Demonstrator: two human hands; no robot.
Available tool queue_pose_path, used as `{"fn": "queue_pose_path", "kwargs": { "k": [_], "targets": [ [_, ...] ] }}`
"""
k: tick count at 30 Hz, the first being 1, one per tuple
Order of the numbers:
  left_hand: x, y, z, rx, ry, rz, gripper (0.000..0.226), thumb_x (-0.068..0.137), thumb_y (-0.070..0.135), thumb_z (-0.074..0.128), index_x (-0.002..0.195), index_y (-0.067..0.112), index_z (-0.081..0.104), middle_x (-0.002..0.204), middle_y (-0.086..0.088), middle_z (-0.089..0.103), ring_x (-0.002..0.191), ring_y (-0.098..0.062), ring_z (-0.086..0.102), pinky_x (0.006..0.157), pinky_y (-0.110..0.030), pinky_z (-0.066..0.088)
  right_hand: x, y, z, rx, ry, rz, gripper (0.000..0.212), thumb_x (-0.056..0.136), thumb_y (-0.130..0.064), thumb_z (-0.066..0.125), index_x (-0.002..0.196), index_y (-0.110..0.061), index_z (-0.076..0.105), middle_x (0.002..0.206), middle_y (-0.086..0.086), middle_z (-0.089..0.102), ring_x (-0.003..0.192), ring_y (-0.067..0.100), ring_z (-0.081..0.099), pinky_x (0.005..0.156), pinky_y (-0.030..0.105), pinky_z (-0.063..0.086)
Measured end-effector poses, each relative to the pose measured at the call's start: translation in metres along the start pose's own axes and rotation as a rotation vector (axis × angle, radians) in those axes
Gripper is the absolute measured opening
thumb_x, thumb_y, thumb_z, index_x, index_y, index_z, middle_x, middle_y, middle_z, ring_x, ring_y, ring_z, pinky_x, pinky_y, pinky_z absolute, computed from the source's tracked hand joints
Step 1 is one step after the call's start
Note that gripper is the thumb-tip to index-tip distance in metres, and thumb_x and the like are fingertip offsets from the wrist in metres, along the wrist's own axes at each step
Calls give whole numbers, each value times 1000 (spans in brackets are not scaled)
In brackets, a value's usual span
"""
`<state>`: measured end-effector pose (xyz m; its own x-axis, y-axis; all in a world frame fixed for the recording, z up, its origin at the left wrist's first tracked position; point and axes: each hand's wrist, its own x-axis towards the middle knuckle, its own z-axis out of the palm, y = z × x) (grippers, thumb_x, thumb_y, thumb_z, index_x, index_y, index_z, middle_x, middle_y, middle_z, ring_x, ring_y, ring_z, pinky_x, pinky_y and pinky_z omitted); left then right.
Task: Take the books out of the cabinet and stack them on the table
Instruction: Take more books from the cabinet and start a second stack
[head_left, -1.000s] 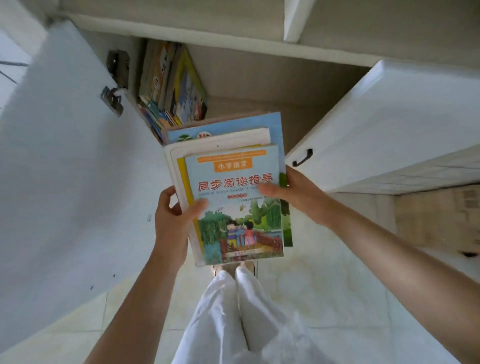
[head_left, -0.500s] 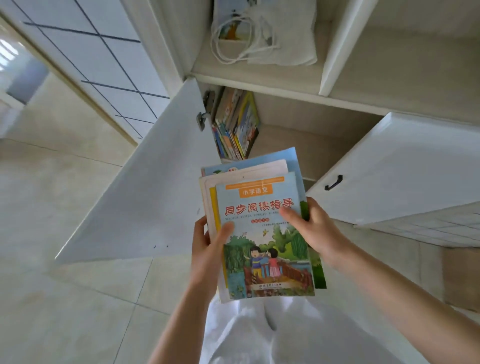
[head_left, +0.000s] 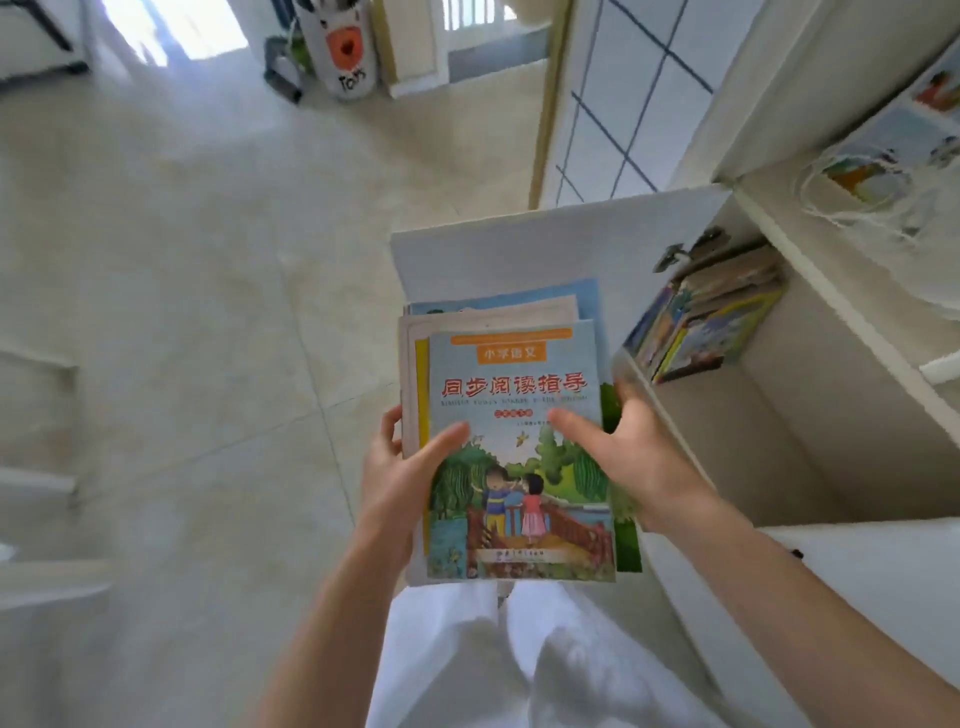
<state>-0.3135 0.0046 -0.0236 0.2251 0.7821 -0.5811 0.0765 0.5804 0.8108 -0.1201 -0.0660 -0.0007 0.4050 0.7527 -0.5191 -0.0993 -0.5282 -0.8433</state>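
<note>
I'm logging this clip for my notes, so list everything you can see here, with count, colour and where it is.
held books: a small stack, exact count unclear, top cover blue with red title, in both hands above the lap
shelved books: several, multicoloured, leaning together inside the open cabinet
cabinet: one, white outside, beige inside, at right
cabinet door: one, white, swung open behind the held stack
white bag: one, with printed pictures, on the shelf above
toy bin: one, white with an orange face, far across the floor
floor: beige tiles
trousers: white, at bottom
left hand: thumb on the cover, grip on the stack's left edge
right hand: thumb on the cover, grip on the right edge
</note>
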Motion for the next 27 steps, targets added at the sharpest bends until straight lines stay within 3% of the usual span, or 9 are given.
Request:
{"fn": "queue_pose_path", "kwargs": {
  "k": [3,5,9,15,22,27],
  "targets": [
    [-25,-6,-42,-91,162,41,55,72,22,81,108,42,44,106,-9,69,87,-29,73,78,-51,59,-4,-17,39,-75,-149,-45,41,80,-33,72,114,-26,49,103,-5,68,88,14,69,66,33,59],
    [-42,-12,-70,-155,259,57,52,75,22,80,110,42,47,106,-8,69,87,-29,74,78,-51,59,-7,-25,69,-116,-259,-54,45,79,-33,72,117,-26,49,105,-3,67,91,17,69,69,36,60],
    [-78,-31,-124,-275,451,70,66,75,24,81,129,28,44,104,-8,72,85,-28,74,77,-53,59,-18,-28,138,-231,-430,-86,48,77,-34,74,117,-24,50,105,-2,68,89,19,70,68,38,61],
    [-143,-71,-201,-468,761,105,49,76,20,80,117,28,54,100,-5,73,82,-26,75,76,-50,60,-58,-17,250,-416,-663,-182,61,76,-34,75,129,-23,46,109,1,68,90,22,71,73,46,61],
    [-226,-126,-295,-642,1030,101,42,76,19,80,108,34,56,99,-1,73,80,-21,75,75,-43,61,-139,20,381,-544,-916,-197,60,81,-25,72,132,-25,41,102,-1,68,83,19,71,61,36,60],
    [-286,-162,-366,-740,1173,98,43,75,20,80,106,37,55,102,0,73,84,-21,75,79,-45,60,-206,51,472,-624,-1064,-193,58,80,-27,72,130,-25,43,102,-2,69,80,17,72,62,39,61]
  ]
}}
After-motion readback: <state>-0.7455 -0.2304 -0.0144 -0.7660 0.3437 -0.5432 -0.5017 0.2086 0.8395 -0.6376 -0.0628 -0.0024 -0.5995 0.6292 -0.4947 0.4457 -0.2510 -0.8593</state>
